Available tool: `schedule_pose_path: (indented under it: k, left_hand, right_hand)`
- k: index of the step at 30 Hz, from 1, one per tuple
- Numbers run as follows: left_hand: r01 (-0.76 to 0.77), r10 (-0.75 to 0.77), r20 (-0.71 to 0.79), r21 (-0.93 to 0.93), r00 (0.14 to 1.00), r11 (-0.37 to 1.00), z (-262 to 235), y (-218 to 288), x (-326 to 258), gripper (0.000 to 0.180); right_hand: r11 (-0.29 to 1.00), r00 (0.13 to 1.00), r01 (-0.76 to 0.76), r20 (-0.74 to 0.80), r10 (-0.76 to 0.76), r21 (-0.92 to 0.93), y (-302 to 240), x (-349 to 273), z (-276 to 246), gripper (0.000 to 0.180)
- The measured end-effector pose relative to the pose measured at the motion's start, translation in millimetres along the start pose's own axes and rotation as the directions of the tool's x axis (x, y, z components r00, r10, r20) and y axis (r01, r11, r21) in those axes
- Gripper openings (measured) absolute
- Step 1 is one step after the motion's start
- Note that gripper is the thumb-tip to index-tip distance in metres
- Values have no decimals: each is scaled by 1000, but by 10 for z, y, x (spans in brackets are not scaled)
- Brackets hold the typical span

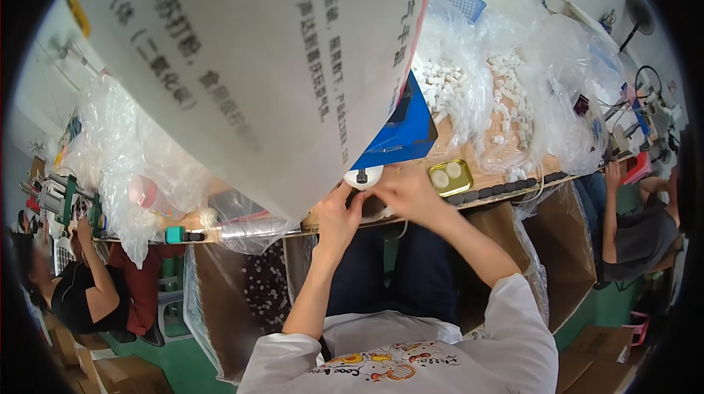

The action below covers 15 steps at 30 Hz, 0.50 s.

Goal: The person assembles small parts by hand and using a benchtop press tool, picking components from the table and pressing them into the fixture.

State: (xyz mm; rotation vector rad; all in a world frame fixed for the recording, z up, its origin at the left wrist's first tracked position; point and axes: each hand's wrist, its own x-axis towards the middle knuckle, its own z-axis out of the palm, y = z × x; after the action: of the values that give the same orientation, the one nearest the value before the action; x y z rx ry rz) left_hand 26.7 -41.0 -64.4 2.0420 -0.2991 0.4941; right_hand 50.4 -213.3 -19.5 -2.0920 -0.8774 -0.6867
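At the table's near edge, my left hand [339,216] is closed in a pinch just below a white round part [364,176] with a black piece on its front. My right hand [412,194] comes in from the right, its fingers curled in against the left fingertips and slightly blurred. Whatever lies between the fingers is too small or hidden to make out. Behind the hands stands a blue box-shaped machine [403,130], partly covered by a large printed paper sheet [293,64]. Right of my right hand sits a yellow tin [468,185] with two whitish round pieces in it.
Small white cylinders [510,104] lie heaped in clear plastic bags at the back right. Dark round pieces [499,189] line the table edge. A teal block [174,235] sits at left. Open cardboard boxes [561,247] stand below the table; people work at both sides.
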Motion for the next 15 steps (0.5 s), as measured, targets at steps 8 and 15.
schedule_pose_path:
  k: [8, 15]
  left_hand:
    - [-163, 162, 23, 103, 987, 981, 57, 100, 99, 29]
    - [108, -105, 41, -79, 994, 991, -130, -74, -247, 50]
  right_hand:
    - [760, 867, -477, -93, 490, -442, 2040, 92, -168, 21]
    - [666, 824, -514, -93, 560, -540, 1577, 147, -18, 30]
